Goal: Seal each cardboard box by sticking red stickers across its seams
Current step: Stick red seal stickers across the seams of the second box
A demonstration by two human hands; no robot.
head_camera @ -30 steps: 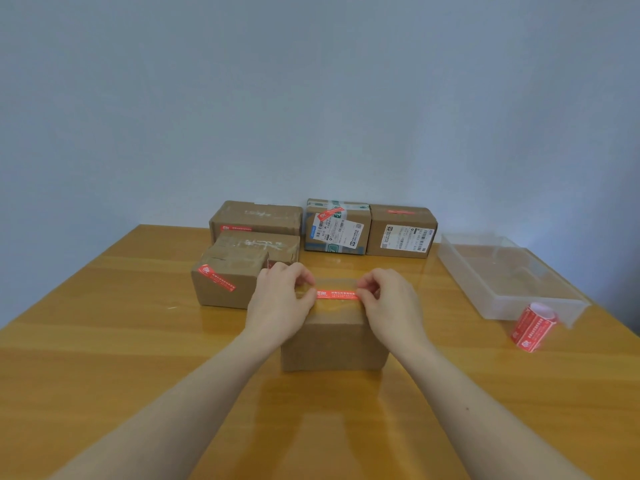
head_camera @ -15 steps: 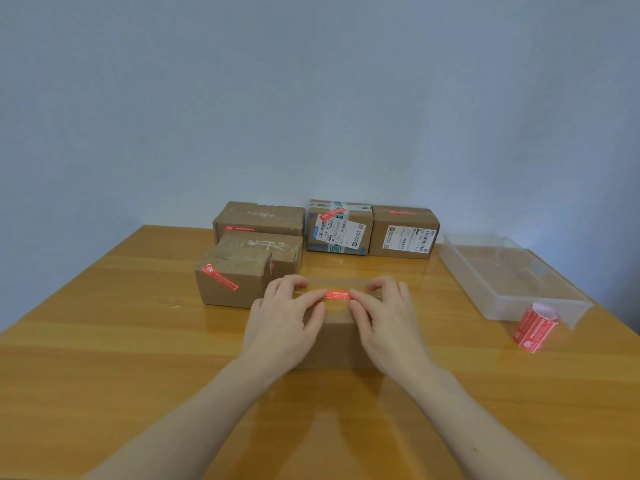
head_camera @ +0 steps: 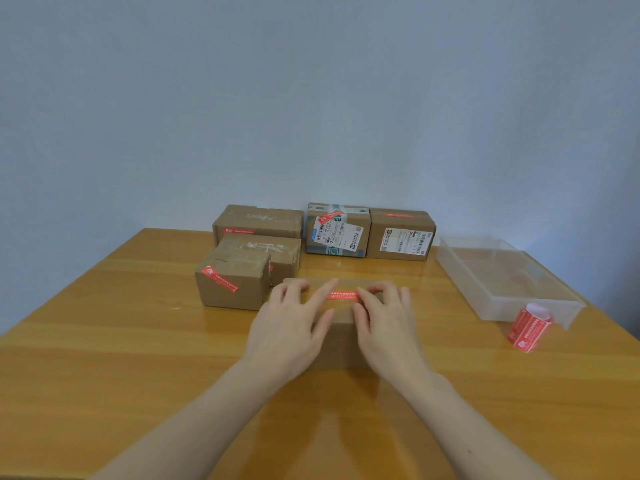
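A plain cardboard box (head_camera: 341,336) stands in the middle of the wooden table (head_camera: 104,358), close to me. A red sticker (head_camera: 343,294) lies flat across its top. My left hand (head_camera: 291,323) rests on the box with its fingers straight, the index fingertip pressing the sticker's left end. My right hand (head_camera: 388,323) lies on the box's right half, its fingertips pressing the sticker's right end. Both hands cover most of the box top. A roll of red stickers (head_camera: 528,328) lies on the table at the right.
Several cardboard boxes with red stickers stand behind: one at left (head_camera: 232,285), one behind it (head_camera: 273,252), and three along the wall (head_camera: 258,221), (head_camera: 337,230), (head_camera: 401,235). A transparent plastic tray (head_camera: 540,306) sits at the right, just behind the roll.
Both hands lowered the sticker, held taut by its ends, onto the box top. The fingers have flattened out and now press it down.
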